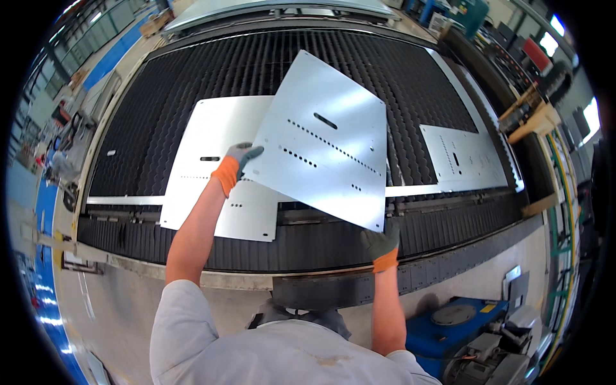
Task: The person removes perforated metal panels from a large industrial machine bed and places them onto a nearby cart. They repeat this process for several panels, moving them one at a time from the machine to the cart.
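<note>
Fingers [247,153] of both gloved hands pinch opposite corners of the perforated shiny steel sheet [324,138], tilted mid-frame to clear the dark slatted cutting bed [160,96].

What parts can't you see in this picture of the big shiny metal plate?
Head view only:
- Left hand fingertips: behind the held metal sheet.
- Right hand fingers: behind that sheet's lower corner.
- Flat sheet on the slatted bed: its right part is covered by the held sheet.
- Blue machine: cut off by the dark rim.
</note>
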Demonstrator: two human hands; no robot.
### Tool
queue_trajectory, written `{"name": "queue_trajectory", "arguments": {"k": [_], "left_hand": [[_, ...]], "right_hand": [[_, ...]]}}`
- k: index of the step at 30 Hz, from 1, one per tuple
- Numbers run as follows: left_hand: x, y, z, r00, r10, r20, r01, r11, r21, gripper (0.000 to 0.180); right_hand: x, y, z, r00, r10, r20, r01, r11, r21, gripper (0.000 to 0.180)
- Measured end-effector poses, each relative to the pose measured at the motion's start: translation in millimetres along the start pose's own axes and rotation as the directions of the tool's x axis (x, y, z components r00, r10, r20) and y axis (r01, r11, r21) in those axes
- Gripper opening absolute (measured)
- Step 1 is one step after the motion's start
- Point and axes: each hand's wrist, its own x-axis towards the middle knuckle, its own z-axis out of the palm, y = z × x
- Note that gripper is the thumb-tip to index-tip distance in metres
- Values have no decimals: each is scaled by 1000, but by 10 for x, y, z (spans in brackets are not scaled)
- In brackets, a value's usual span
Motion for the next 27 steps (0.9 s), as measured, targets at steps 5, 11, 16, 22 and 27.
{"name": "queue_trajectory", "arguments": {"k": [5,11,16,22,27], "left_hand": [[-744,-283,-1121,996,-85,-33,79,986,-146,65],[-782,-726,-2493,998,-37,-58,29,989,-144,42],[-663,-1582,-4894,962,-59,-265,139,946,293,24],[-362,-2504,-4610,922,281,-268,89,520,850,59],[-842,-2593,-2151,962,195,-192,161,163,973,78]], "right_hand": [[-119,928,354,982,-151,-117,158,986,59,41],[-100,1622,1101,973,-225,46,228,969,-98,38],[154,3184,1561,958,287,-1,-285,951,-117,32],[-693,3172,1504,742,671,9,-512,574,-639,23],[-631,2004,1067,820,554,147,-386,723,-573,37]]}}
